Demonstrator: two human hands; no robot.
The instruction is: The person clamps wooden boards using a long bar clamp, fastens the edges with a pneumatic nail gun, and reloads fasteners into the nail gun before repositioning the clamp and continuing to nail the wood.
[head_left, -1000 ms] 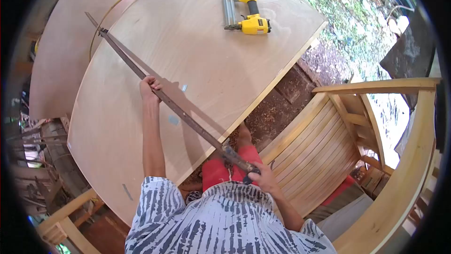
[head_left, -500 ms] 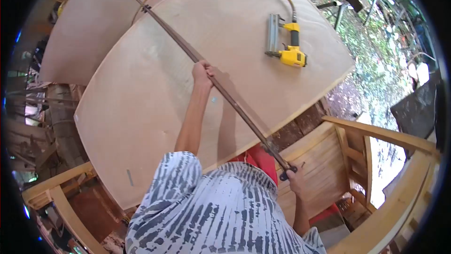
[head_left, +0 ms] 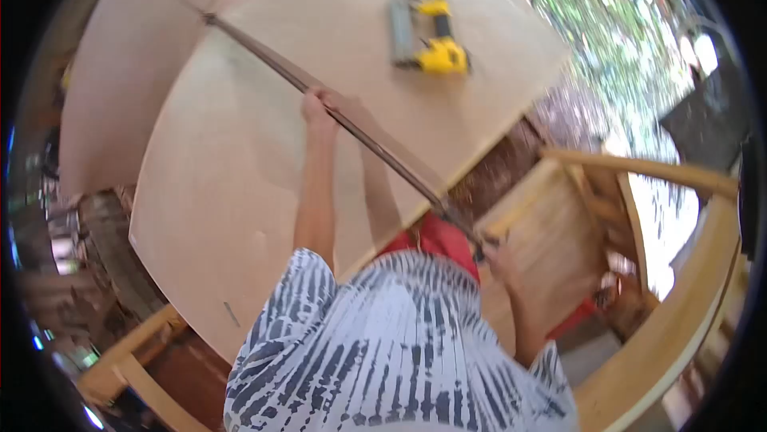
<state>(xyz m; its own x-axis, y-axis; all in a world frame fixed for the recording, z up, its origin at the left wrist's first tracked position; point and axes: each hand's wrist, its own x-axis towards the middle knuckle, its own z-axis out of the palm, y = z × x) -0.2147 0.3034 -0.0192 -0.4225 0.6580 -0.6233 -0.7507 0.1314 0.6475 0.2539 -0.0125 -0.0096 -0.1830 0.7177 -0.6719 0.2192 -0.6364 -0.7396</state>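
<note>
A long dark metal bar clamp (head_left: 383, 156) slants across the view, from the upper left down to my waist. My left hand (head_left: 321, 103) is closed around the middle of its bar. At the lower end, my right hand (head_left: 498, 259) grips the clamp by its screw end; motion blur hides the finger detail. Beneath the bar lies a large pale plywood panel (head_left: 240, 192) with a curved edge. On this panel, to the right of the clamp's far half, rests a yellow nail gun (head_left: 439, 56) with a hose attached.
Another pale panel (head_left: 120, 112) stands at the upper left. Wooden frame furniture (head_left: 639, 168) with a slatted seat is close on my right. A wooden frame piece (head_left: 136, 352) sits at the lower left. Leafy ground (head_left: 615, 40) shows beyond the panel.
The view has shifted, so the nail gun and panel appear farther left and higher. Both hands keep their hold on the bar clamp, which still slants across the panel.
</note>
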